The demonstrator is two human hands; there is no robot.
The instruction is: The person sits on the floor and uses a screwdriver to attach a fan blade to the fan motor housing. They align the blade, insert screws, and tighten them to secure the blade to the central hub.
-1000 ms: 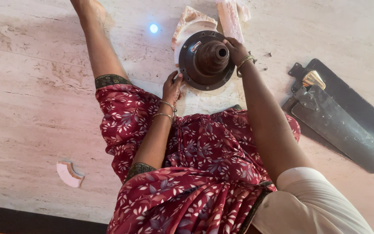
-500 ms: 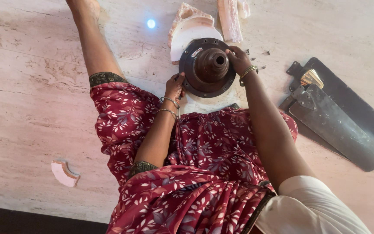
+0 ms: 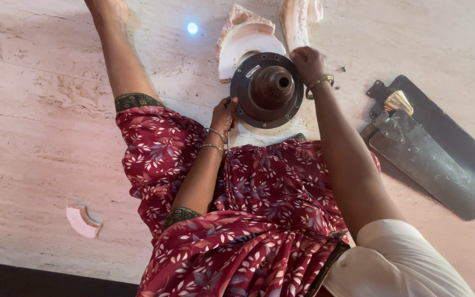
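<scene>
Both hands grip the rim of the brown fan motor (image 3: 269,89) at upper centre: left hand (image 3: 224,114) lower left, right hand (image 3: 307,61) upper right. Blades (image 3: 430,148) lie detached on the floor (image 3: 39,110), right.

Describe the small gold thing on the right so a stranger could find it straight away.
Start at the dark fan blades stacked on the stone floor, right of the right arm. The brass cap rests on their near, bracketed end. It alone is shiny gold; everything around it is black.

Both hands (image 3: 224,115) on dark fan motor (image 3: 268,89)
</scene>
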